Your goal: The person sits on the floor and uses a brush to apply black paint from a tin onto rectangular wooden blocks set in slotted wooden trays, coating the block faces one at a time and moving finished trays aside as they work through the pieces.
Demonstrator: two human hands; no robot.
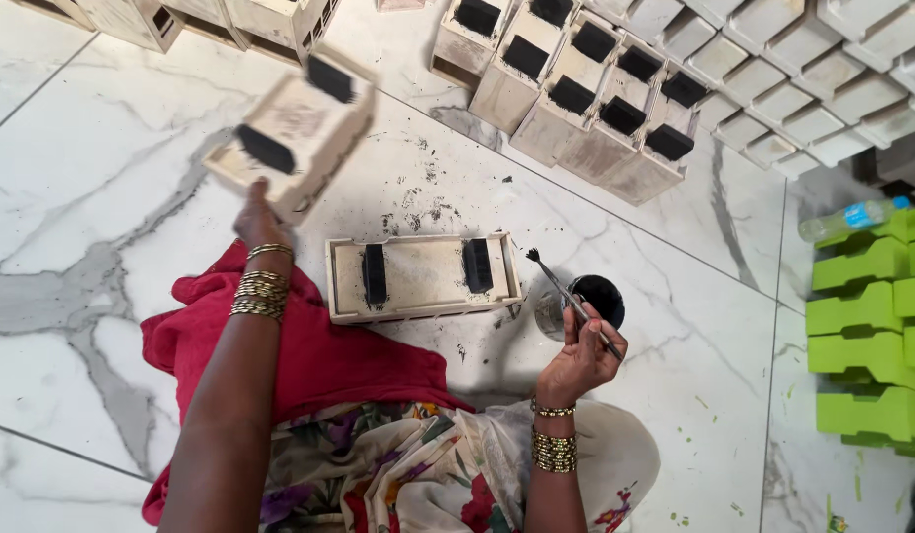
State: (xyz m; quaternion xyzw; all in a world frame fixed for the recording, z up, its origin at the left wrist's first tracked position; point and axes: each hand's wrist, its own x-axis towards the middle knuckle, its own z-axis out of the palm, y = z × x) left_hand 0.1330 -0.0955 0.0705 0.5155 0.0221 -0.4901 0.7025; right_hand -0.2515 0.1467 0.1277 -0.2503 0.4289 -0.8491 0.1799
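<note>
Left hand (260, 219) clamped on lower edge of pale block (292, 140) with two black patches, lifted, tilted, at 11 o'clock. Right hand (579, 363) pinched shut on thin brush (574, 301), bristles pointing 10 o'clock, over black paint pot (586, 302). Second block (423, 277) flat on marble floor (102, 197) between hands. Painted blocks (586, 89) in row at 1 o'clock; green blocks (867, 336) at 3.

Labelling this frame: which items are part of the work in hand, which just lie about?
In use:
left hand lifting pale box with black patches
right hand holding thin paintbrush
black paint pot
pale box on floor

Lying about:
green moulded blocks
clear plastic bottle
</note>
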